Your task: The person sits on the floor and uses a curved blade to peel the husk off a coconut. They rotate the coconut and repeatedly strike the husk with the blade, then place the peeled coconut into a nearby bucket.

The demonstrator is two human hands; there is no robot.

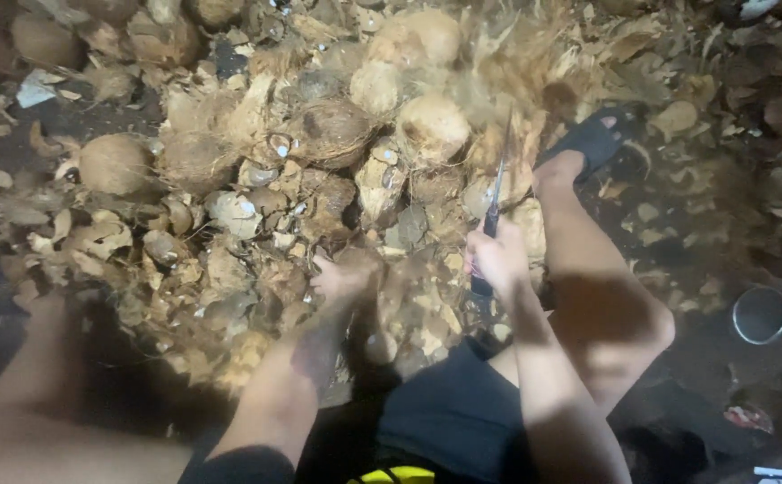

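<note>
Husk litter (229, 269) fills most of the frame from the upper left to the centre: a broad heap of torn brown coconut fibre, shell shards and pale scraps lying on the dark floor (713, 358). Among it sit whole and part-stripped coconuts; a round one (115, 164) lies at the left, a hairy dark one (332, 130) sits at upper centre, and two paler ones (431, 125) lie just right of that.

The person's bare legs run in from the bottom edge, the right knee bent at centre right, with the foot in a black sandal (599, 136) at upper right, resting at the edge of the heap.

At lower right, well apart from the heap, a small round container with a pale rim (761, 314) stands on the floor; nothing can be read from it.

The right hand (498, 260), in the centre of the frame, is clenched around the handle of a knife (496, 202). Its long axis runs nearly vertical in the picture, tilted slightly right, the narrow blade pointing toward the top of the frame and into the husks.

The left hand (346, 276), just left of centre, is pressed down into the fibre, blurred; whether its grip closes on anything cannot be told.
</note>
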